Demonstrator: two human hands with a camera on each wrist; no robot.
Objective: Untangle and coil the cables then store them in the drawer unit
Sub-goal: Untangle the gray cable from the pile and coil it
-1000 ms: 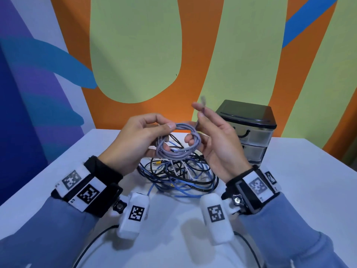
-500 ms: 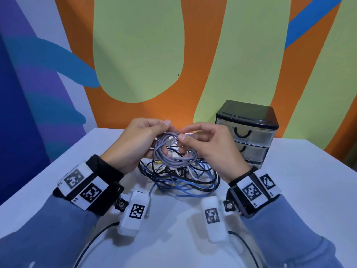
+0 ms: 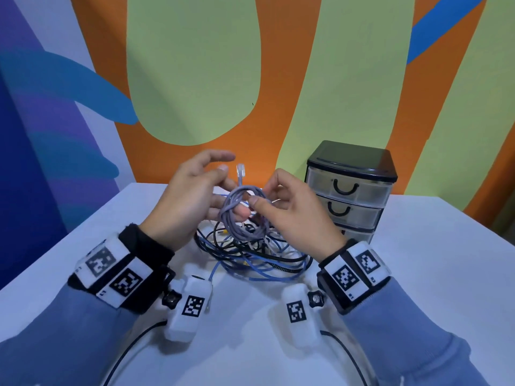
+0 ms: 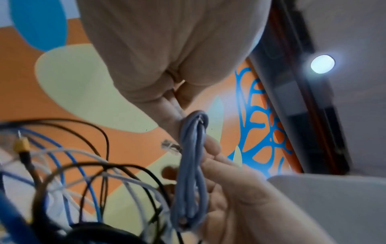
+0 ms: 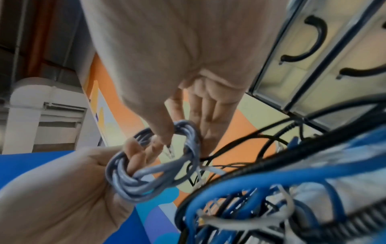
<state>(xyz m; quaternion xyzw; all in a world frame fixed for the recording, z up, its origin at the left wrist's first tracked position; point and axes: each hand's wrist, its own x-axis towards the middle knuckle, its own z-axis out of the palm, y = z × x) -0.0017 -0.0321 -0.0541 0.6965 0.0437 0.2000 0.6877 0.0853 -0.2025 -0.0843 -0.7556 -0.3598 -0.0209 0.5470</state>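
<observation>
Both hands are up over the white surface [image 3: 418,274], sharing one grey coil [image 3: 242,215]. The right hand [image 3: 295,215] has its grip closed on it, thumb and forefinger pinching the top strands. The left hand [image 3: 189,201] is mostly spread, upper fingers loose and extended, with lower fingers poked through the loop so the coil hangs around them. A clear plug [image 3: 240,171] sticks up from the coil between the hands. Just beneath lies the tangle of blue, black and white cables [image 3: 250,257] on the surface, and the drawer unit [image 3: 351,190] stands right of it, drawers closed.
</observation>
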